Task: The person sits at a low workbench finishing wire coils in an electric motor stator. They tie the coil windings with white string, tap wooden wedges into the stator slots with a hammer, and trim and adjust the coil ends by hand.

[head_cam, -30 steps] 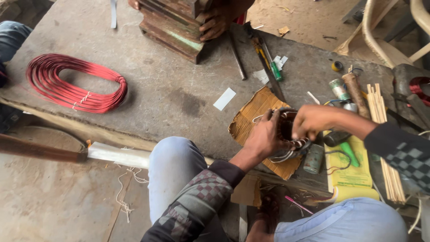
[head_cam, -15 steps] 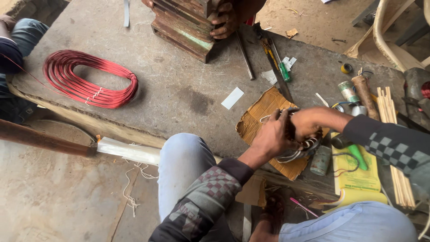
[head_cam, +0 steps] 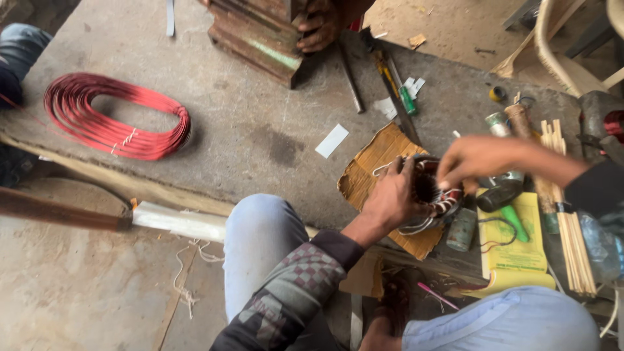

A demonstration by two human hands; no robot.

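My left hand [head_cam: 389,198] grips the left side of a small round motor stator [head_cam: 434,197] with striped copper windings. The stator rests on a torn piece of brown cardboard [head_cam: 370,170]. My right hand [head_cam: 478,158] reaches in from the right, its fingertips pinched at the stator's upper rim. White cord loops [head_cam: 416,227] hang below the stator.
A coil of red wire [head_cam: 114,123] lies far left on the concrete slab [head_cam: 260,140]. Another person's hand [head_cam: 317,29] holds a rusty metal block [head_cam: 260,36] at the top. Screwdrivers [head_cam: 398,91], a yellow paper pad [head_cam: 513,250], bamboo sticks [head_cam: 572,227] and a small can [head_cam: 461,229] crowd the right.
The view has shifted so everything sits slightly lower and right. My right hand has lifted from the stator's middle to its upper rim. My left hand keeps its grip.
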